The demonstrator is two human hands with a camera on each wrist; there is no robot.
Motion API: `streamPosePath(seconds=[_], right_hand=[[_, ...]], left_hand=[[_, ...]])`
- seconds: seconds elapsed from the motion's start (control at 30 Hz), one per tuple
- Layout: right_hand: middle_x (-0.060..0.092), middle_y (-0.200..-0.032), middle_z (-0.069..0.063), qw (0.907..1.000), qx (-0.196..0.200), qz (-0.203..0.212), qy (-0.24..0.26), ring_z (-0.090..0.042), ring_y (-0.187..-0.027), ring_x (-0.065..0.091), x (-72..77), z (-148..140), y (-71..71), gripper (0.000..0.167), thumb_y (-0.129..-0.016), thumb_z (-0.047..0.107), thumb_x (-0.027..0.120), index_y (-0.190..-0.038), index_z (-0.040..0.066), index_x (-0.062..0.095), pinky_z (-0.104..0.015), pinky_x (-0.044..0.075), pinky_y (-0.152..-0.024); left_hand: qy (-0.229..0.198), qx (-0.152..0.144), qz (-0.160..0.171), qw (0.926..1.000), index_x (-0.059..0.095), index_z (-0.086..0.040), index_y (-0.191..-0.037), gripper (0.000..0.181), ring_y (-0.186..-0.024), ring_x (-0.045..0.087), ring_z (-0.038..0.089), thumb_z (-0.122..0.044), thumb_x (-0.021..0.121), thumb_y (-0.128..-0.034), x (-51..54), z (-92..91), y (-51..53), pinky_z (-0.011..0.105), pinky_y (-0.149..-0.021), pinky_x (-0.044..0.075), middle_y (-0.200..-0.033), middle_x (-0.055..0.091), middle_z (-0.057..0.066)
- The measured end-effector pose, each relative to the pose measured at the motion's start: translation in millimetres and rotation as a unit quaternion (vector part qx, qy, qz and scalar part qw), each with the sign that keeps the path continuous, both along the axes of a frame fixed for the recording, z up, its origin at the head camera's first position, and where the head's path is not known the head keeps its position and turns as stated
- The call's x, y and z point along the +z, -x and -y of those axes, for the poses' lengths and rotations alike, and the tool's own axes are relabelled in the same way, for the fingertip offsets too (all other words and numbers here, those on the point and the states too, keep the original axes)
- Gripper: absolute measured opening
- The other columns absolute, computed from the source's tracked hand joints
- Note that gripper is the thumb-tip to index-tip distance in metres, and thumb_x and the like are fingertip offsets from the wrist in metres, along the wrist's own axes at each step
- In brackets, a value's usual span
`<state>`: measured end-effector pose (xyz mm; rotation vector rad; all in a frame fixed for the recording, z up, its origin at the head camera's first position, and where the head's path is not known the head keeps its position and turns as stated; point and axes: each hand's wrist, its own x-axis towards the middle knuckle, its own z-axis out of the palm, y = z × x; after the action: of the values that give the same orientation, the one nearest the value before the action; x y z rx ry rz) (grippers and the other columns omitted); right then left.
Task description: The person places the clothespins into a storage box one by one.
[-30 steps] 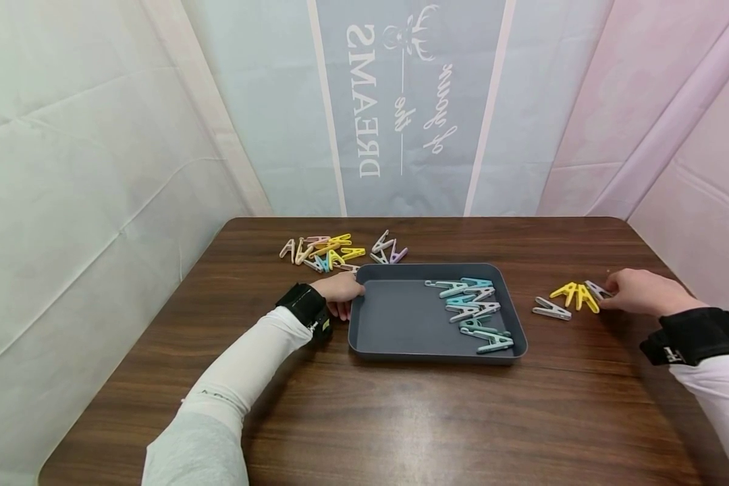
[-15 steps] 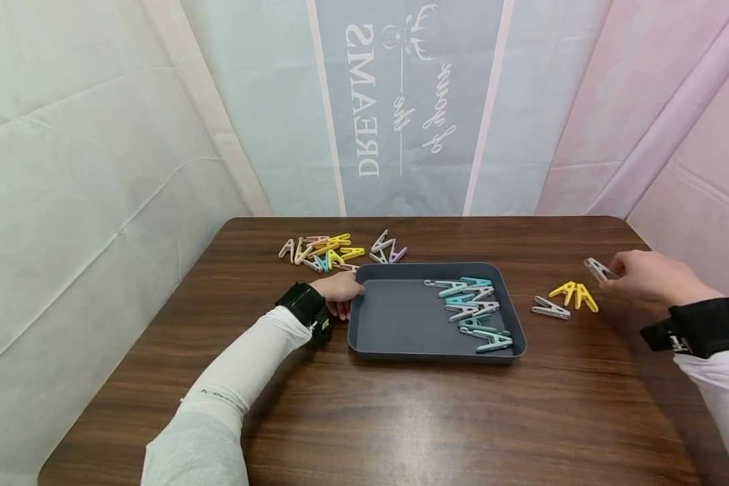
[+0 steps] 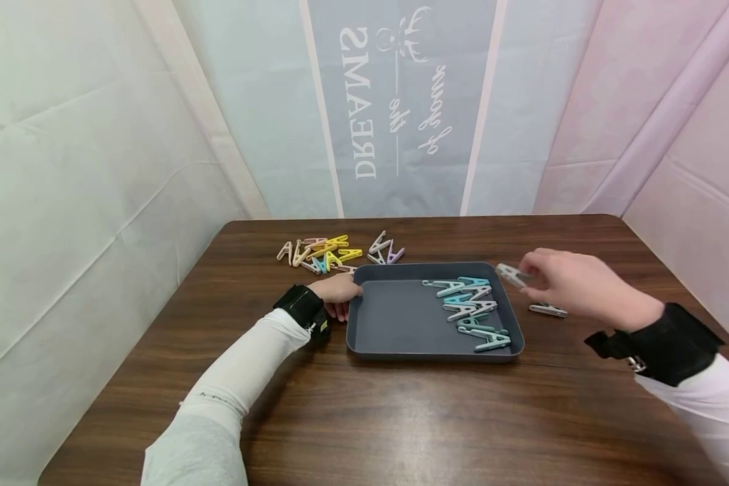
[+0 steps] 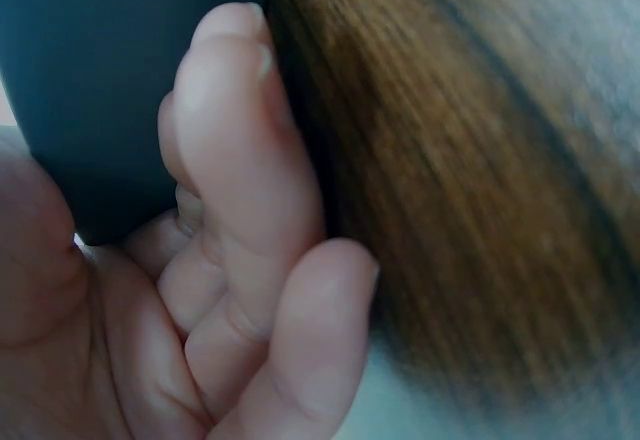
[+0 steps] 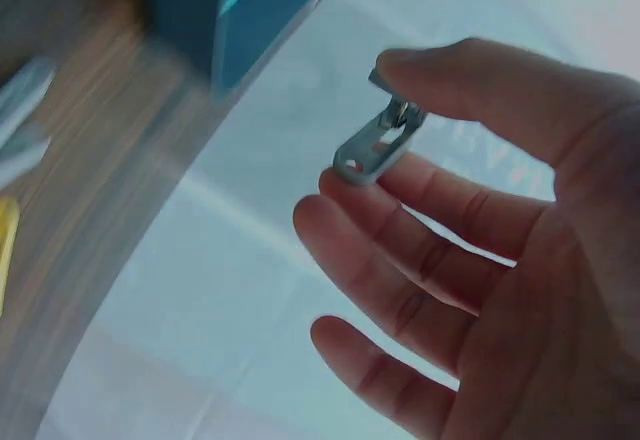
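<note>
My left hand (image 3: 337, 290) grips the left wall of a dark grey tray (image 3: 389, 331), thumb over the rim. In the left wrist view its curled fingers (image 4: 245, 150) lie along the tray's outer side. Blue, green and grey clothespins (image 3: 492, 339) lie along the tray's right part. Just off the tray's far right corner, my right hand (image 3: 574, 280) pinches a grey clothespin (image 3: 511, 275) in the air. The right wrist view shows that clothespin (image 5: 372, 150) between thumb and fingers, the other fingers loosely spread.
Right of the tray a grey clothespin (image 3: 548, 310) lies on the table, partly under my right hand. A yellow clothespin (image 5: 6, 245) shows at the right wrist view's edge. Behind the tray's left corner are mixed clothespins (image 3: 328, 251) and a smaller grey and purple group (image 3: 384, 248).
My right hand has picked up the grey clothespin beside the yellow ones, lifted it and carried it left to the tray's corner. My left hand stays on the tray.
</note>
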<state>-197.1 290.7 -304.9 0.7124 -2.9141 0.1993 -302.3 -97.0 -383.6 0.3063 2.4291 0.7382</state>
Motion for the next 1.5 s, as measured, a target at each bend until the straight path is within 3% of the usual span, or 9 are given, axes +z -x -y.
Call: streamPosePath(seconds=[0.17, 0.3, 0.47, 0.77, 1.2, 1.37, 1.5], right_hand=[[0.058, -0.082, 0.006, 0.9964, 0.085, 0.0, -0.006, -0.002, -0.062, 0.048, -8.2, 30.2, -12.3, 0.023, -0.076, 0.019, 0.083, -0.093, 0.014, 0.068, -0.027, 0.043, -0.054], [0.06, -0.085, 0.007, 0.9886, 0.146, 0.035, -0.006, -0.002, -0.066, 0.048, -17.6, 45.8, -15.7, 0.024, -0.075, 0.018, 0.085, -0.092, 0.015, 0.069, -0.026, 0.046, -0.058], [0.058, -0.083, 0.01, 0.9788, 0.189, 0.077, -0.014, -0.003, -0.07, 0.047, -29.4, 55.2, -13.6, 0.024, -0.074, 0.016, 0.085, -0.09, 0.018, 0.067, -0.028, 0.046, -0.062], [0.06, -0.083, 0.011, 0.9732, 0.182, 0.14, -0.015, -0.006, -0.072, 0.05, -42.5, 63.9, -5.3, 0.022, -0.074, 0.011, 0.085, -0.088, 0.018, 0.07, -0.03, 0.049, -0.065], [0.056, -0.083, 0.009, 0.973, 0.203, 0.11, -0.011, -0.006, -0.071, 0.049, -47.8, 55.6, -6.2, 0.02, -0.074, 0.007, 0.084, -0.087, 0.016, 0.071, -0.029, 0.046, -0.062], [0.054, -0.079, 0.012, 0.9751, 0.174, 0.137, 0.015, -0.003, -0.068, 0.045, -37.6, 51.5, -6.1, 0.018, -0.079, 0.021, 0.082, -0.093, 0.016, 0.073, -0.025, 0.041, -0.06], [0.054, -0.075, 0.014, 0.9857, 0.116, 0.11, 0.053, -0.001, -0.064, 0.047, -22.4, 38.3, -1.5, 0.025, -0.085, 0.034, 0.076, -0.099, 0.015, 0.072, -0.025, 0.04, -0.057]], left_hand=[[0.001, 0.003, 0.001, 1.0, 0.066, 0.002, -0.076, 0.042, -0.043, 0.059, 0.015, -0.021, 0.041, -0.1004, -0.7, 0.6, -1.0, 0.028, -0.043, 0.048, -0.053, 0.061, 0.008], [0.001, 0.001, 0.0, 1.0, 0.066, 0.002, -0.078, 0.041, -0.043, 0.059, 0.015, -0.021, 0.042, -0.1005, -1.2, 1.2, -1.2, 0.028, -0.043, 0.048, -0.053, 0.061, 0.008], [-0.001, 0.001, 0.002, 1.0, 0.066, 0.003, -0.074, 0.044, -0.042, 0.058, 0.014, -0.02, 0.041, -0.1003, -1.2, 1.5, -2.3, 0.028, -0.043, 0.047, -0.053, 0.061, 0.007], [0.002, 0.001, 0.0, 1.0, 0.067, 0.002, -0.073, 0.044, -0.043, 0.059, 0.015, -0.021, 0.041, -0.1001, 0.3, 0.6, -1.9, 0.028, -0.043, 0.048, -0.053, 0.062, 0.008], [0.004, 0.002, -0.003, 1.0, 0.066, 0.003, -0.079, 0.039, -0.043, 0.059, 0.015, -0.02, 0.042, -0.0994, -0.8, 1.0, 0.9, 0.028, -0.043, 0.048, -0.055, 0.063, 0.009], [0.003, 0.002, 0.002, 1.0, 0.065, 0.002, -0.079, 0.038, -0.043, 0.059, 0.015, -0.02, 0.042, -0.0994, -2.7, 1.3, 0.6, 0.029, -0.043, 0.048, -0.054, 0.063, 0.009], [0.003, -0.001, -0.001, 1.0, 0.067, 0.002, -0.076, 0.041, -0.043, 0.059, 0.015, -0.021, 0.042, -0.0995, -1.2, 0.7, 0.4, 0.029, -0.043, 0.048, -0.054, 0.063, 0.009]])
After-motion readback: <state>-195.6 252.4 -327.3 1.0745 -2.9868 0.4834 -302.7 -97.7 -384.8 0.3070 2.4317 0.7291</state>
